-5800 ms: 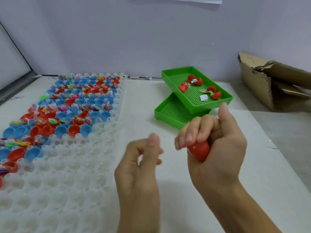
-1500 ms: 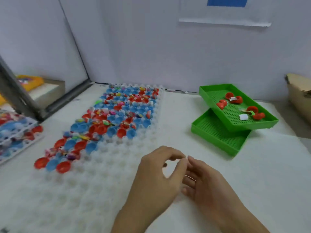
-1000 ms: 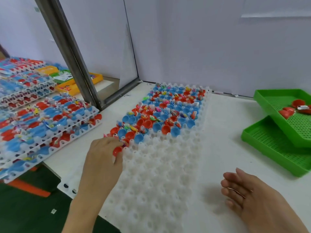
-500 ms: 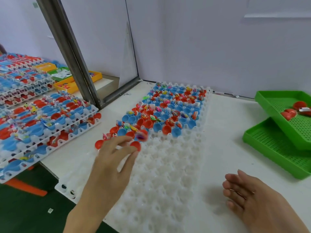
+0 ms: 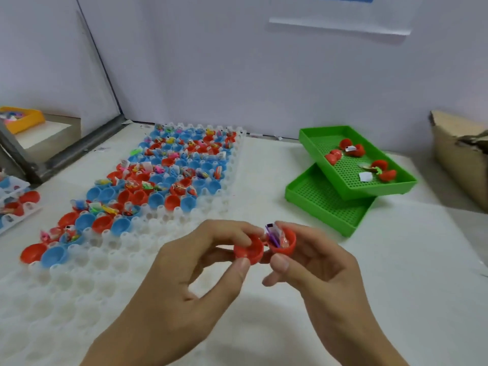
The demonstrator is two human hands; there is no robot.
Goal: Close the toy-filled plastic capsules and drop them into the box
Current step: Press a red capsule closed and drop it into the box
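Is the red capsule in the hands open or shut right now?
Open. The red capsule shows two cups side by side, left hand on the empty one, right hand on the one holding a wrapped toy.

Quick count: two hands [image 5: 184,276], one open red capsule [image 5: 264,244] as two halves, two green trays [image 5: 330,210], one white grid tray [image 5: 79,286] with way too many red and blue cups to count, one cardboard box [image 5: 459,154].

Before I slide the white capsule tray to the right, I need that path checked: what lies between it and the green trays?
In the head view, only bare white table lies between the white capsule tray and the stacked green trays.
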